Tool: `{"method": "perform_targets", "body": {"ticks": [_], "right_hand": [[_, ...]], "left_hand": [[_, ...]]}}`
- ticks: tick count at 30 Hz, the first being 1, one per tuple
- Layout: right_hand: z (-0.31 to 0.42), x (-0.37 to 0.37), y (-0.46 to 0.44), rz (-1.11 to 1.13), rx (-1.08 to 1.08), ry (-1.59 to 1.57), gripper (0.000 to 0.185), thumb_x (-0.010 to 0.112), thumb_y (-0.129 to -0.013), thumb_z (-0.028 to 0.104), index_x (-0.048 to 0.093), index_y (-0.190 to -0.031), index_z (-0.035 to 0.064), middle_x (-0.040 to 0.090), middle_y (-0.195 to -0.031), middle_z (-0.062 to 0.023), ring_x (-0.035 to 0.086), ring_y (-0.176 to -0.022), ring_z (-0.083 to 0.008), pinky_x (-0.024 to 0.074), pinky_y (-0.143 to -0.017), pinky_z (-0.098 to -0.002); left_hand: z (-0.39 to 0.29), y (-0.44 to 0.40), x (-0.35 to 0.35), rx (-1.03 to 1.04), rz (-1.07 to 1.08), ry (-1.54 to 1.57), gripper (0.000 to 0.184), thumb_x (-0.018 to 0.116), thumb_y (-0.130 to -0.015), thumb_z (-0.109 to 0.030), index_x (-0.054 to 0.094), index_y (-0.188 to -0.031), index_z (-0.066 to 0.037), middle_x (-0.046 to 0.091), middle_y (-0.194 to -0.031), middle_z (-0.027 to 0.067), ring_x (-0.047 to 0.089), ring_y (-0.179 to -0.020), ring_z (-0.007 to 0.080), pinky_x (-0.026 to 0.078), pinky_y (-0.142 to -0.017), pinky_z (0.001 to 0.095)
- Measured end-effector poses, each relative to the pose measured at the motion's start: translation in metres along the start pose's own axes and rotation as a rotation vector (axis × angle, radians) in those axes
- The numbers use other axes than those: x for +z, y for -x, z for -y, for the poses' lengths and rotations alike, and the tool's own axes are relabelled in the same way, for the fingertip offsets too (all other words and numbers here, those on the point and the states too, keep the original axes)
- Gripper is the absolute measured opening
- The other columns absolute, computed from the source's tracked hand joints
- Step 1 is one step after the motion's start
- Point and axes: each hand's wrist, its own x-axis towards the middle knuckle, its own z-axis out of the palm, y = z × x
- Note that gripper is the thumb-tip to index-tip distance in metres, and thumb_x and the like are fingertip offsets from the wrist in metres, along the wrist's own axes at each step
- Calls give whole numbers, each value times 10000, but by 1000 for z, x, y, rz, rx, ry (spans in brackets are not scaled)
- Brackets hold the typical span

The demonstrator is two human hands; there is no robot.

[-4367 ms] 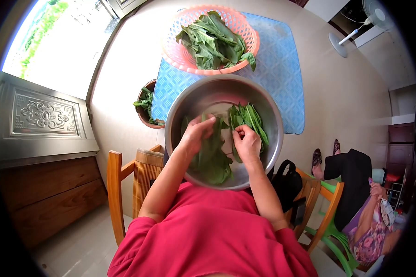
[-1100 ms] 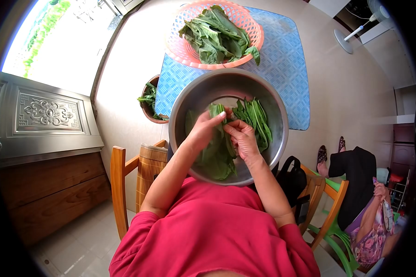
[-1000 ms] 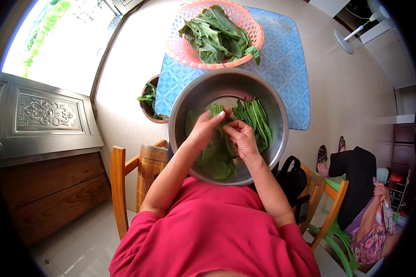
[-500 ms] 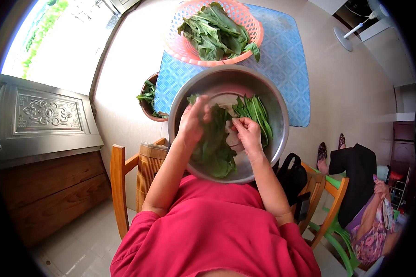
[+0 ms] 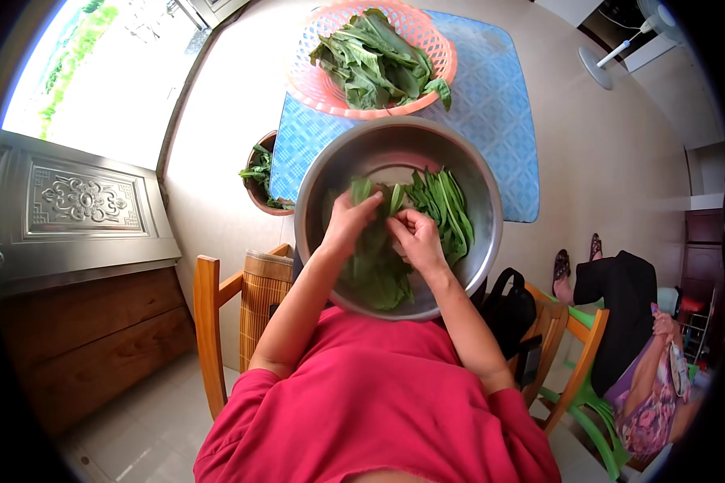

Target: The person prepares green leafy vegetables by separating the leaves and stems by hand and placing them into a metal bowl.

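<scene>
A wide metal basin (image 5: 485,241) sits in front of my body, at the near edge of the table. Over its left half, my left hand (image 5: 352,217) is closed on a leafy green (image 5: 378,278), which hangs down blurred inside the basin. My right hand (image 5: 417,240) pinches the same leafy green close beside the left hand, near its upper end. To the right of my right hand, a bundle of long green leaves (image 5: 447,208) lies against the basin's inner wall. The lower part of the held leaf is smeared by motion.
Beyond the basin, a pink plastic basket (image 5: 314,84) with leafy greens (image 5: 378,60) stands on the blue-topped table (image 5: 499,121). A brown bucket (image 5: 258,193) holding greens is at the table's left. Wooden chair (image 5: 207,330); a seated person (image 5: 628,322) at right.
My left hand has come down and closer to my right hand, and its fingers now close on the leafy green. My right hand has shifted slightly down and left.
</scene>
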Motion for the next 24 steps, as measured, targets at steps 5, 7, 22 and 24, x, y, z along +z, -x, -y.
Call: {"method": "perform_targets", "body": {"ticks": [5, 7, 22, 24], "right_hand": [[9, -4, 0, 94, 73, -131, 105, 639, -908, 118, 655, -910, 15, 618, -759, 42, 524, -648, -35, 421, -579, -199], [12, -3, 1, 113, 48, -113, 112, 635, -912, 127, 657, -909, 17, 620, -756, 35, 511, -640, -33, 408, -575, -195], [18, -1, 1, -59, 82, -201, 128, 630, -935, 174, 648, -880, 60, 516, -630, 70, 391, -507, -11, 291, -458, -181], [8, -3, -1, -75, 61, -205, 126, 631, -935, 176, 647, -884, 62, 508, -624, 74, 398, -509, -10, 296, -457, -181]], "left_hand": [[-8, 4, 1, -52, 73, -18, 159, 687, -887, -234, 673, -967, -98, 538, -676, -52, 453, -585, 32, 307, -515, 183], [-10, 5, 3, -61, 92, -22, 156, 687, -887, -232, 679, -962, -96, 535, -674, -54, 447, -584, 33, 303, -517, 184], [-8, 4, 2, -95, 107, 86, 173, 737, -832, -182, 652, -949, -87, 545, -716, -42, 478, -632, 60, 363, -567, 200], [-3, 0, -1, -95, 110, 56, 230, 732, -828, -179, 649, -1013, -69, 572, -771, -25, 486, -658, 73, 392, -584, 219]]}}
